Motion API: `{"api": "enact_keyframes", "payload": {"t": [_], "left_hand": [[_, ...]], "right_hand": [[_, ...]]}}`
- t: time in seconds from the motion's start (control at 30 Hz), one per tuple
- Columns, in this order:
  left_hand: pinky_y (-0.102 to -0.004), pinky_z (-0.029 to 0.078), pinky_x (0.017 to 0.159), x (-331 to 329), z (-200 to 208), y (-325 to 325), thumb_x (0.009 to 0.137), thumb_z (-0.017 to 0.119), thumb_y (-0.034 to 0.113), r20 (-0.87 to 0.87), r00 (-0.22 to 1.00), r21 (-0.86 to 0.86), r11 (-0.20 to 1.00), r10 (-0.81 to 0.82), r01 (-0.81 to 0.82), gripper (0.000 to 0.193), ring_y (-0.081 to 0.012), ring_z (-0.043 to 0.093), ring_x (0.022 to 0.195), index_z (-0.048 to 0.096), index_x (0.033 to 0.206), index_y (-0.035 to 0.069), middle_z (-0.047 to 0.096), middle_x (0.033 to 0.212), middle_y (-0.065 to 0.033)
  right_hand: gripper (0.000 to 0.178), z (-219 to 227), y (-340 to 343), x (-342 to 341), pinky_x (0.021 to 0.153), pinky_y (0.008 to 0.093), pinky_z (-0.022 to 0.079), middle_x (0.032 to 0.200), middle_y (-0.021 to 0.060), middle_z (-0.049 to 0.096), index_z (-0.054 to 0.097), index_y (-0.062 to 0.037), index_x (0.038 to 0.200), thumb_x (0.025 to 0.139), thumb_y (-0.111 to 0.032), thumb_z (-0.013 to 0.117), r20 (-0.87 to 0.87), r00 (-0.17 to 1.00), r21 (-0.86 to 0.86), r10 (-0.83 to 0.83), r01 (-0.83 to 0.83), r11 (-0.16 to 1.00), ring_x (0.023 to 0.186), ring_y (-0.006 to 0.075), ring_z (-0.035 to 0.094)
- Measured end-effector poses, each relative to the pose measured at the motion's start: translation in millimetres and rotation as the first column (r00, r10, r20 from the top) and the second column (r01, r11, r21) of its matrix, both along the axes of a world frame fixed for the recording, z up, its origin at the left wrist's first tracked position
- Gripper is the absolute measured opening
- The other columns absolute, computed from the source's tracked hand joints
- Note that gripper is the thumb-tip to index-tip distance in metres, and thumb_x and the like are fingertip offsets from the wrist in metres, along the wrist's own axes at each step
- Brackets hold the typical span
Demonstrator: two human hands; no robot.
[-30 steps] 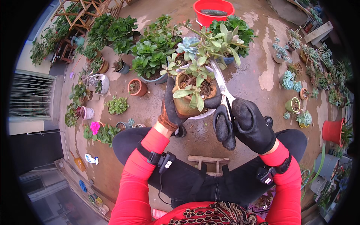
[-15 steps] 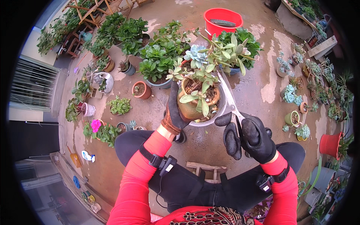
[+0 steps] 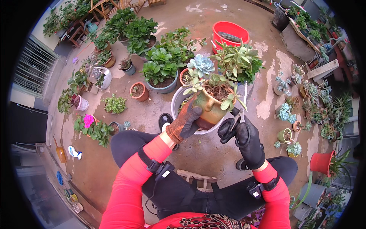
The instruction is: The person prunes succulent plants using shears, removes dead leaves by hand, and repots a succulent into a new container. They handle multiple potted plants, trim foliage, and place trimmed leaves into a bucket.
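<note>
- No words, numbers or signs are readable.
- A white label (image 3: 165,174) sits on the left-arm device (image 3: 168,167), nearer the person than the glazed pot (image 3: 210,110) and left of it; its print is too small.
- A second white label (image 3: 256,194) marks the right-arm device (image 3: 253,188), nearer the person than the pot and right of it, equally illegible.
- The blue-and-white spray bottle (image 3: 73,152), well left of the pot, shows no legible lettering.

There are two gloved hands (image 3: 186,121) (image 3: 248,142), one pair of scissors (image 3: 241,114), one red bucket (image 3: 229,28) and one pink bloom (image 3: 88,120)
</note>
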State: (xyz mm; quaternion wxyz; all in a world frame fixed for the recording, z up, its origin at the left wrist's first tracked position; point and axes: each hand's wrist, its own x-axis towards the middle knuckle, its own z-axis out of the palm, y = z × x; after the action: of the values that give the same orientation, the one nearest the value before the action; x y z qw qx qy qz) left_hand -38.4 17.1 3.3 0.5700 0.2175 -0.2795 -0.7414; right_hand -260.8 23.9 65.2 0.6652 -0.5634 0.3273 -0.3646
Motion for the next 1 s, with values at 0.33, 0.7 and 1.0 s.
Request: {"api": "enact_keyframes", "payload": {"t": [0.33,0.7,1.0], "left_hand": [[-0.0425,0.028,0.118,13,7,8,0.078,0.083,0.029,0.805,0.592,-0.218,0.946,0.035,0.240,0.092,-0.0313,0.041,0.138,0.032,0.151,0.004,0.041,0.149,-0.0175],[-0.0421,0.030,0.118,6,1,5,0.071,0.090,0.023,0.592,0.798,-0.297,0.951,0.112,0.086,0.119,-0.0293,0.037,0.141,0.007,0.154,0.006,0.035,0.154,-0.0169],[-0.0416,0.019,0.123,9,-17,-5,0.077,0.084,0.025,0.725,0.474,-0.605,0.790,0.499,0.094,0.109,-0.0277,0.039,0.140,0.009,0.153,0.002,0.046,0.147,-0.0179]], "right_hand": [[0.045,2,-8,-15,0.061,0.0249,0.051,0.088,0.0074,0.068,0.050,0.0039,0.133,0.103,-0.029,0.054,-0.159,0.987,-0.050,-0.007,-0.001,0.999,0.067,0.0121,0.064],[0.066,16,5,-20,0.056,0.0242,0.049,0.083,0.0103,0.066,0.042,0.0050,0.143,0.099,-0.042,0.058,-0.008,0.984,-0.051,-0.177,0.177,0.983,0.064,0.0128,0.060],[0.077,25,38,-40,0.068,0.0284,0.053,0.087,0.0117,0.071,0.054,0.0085,0.131,0.080,-0.040,0.084,0.206,0.969,0.136,0.134,-0.164,0.977,0.078,0.0187,0.068]]}}
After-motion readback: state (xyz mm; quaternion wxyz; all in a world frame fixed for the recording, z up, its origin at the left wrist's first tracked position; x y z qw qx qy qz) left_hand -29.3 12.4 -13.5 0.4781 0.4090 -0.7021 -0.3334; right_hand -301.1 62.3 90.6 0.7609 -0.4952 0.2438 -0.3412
